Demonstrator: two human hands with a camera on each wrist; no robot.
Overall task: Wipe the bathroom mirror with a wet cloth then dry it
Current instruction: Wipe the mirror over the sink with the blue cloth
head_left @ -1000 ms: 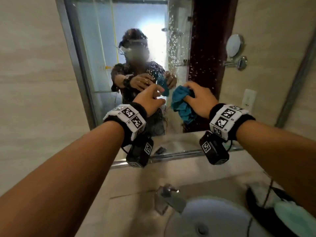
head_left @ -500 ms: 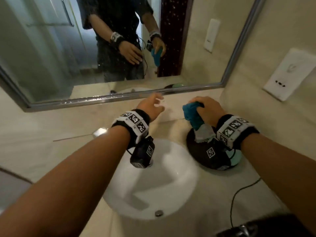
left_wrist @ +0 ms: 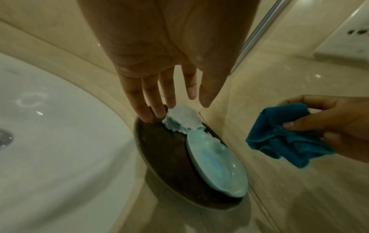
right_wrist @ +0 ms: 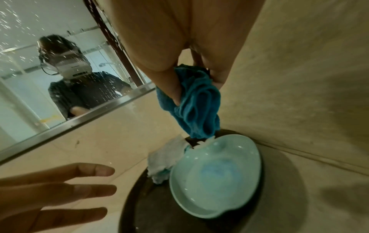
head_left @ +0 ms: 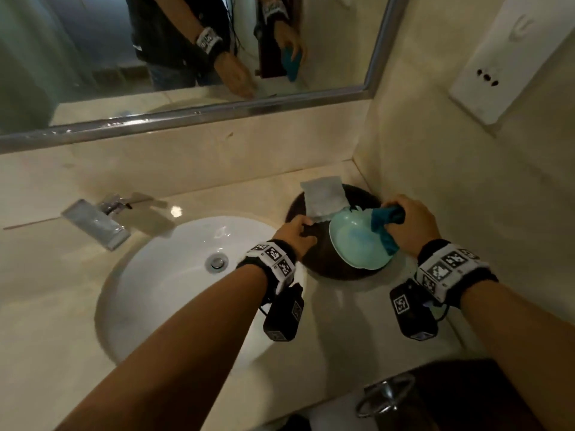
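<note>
Your right hand [head_left: 407, 225] is clamped around the bunched-up teal cloth [head_left: 385, 228], thumb pinning it against your curled fingers, and it's hovering right over the 2 o'clock edge of the pale green dish [head_left: 357, 244]. From the right wrist view the cloth [right_wrist: 195, 107] hangs down with its bottom tip just above the dish's far rim [right_wrist: 235, 138]; can't tell if it actually touches.

Your left hand [head_left: 295, 234] has its fingers spread apart and straight, holding nothing. In the left wrist view the fingertips [left_wrist: 157, 110] sit at the 10 o'clock rim of the dark round tray [left_wrist: 169, 157], right beside the crumpled white cloth [left_wrist: 183, 118]. Touching or just shy of it, hard to say.

The dish sits tilted on the tray's right half, with a bluish smear in its middle. The white cloth [head_left: 323, 197] lies at 12 o'clock on the tray, partly tucked under the dish's rim.

The tray is parked in the counter corner, at 3 o'clock from the white sink basin [head_left: 161, 275], with the chrome faucet [head_left: 102, 219] at the basin's 11 o'clock. The mirror [head_left: 186, 57] runs along the wall above, and in the right wrist view its glass [right_wrist: 30, 23] is speckled with droplets. There's a white wall plate [head_left: 513, 63] on the right-hand wall.
</note>
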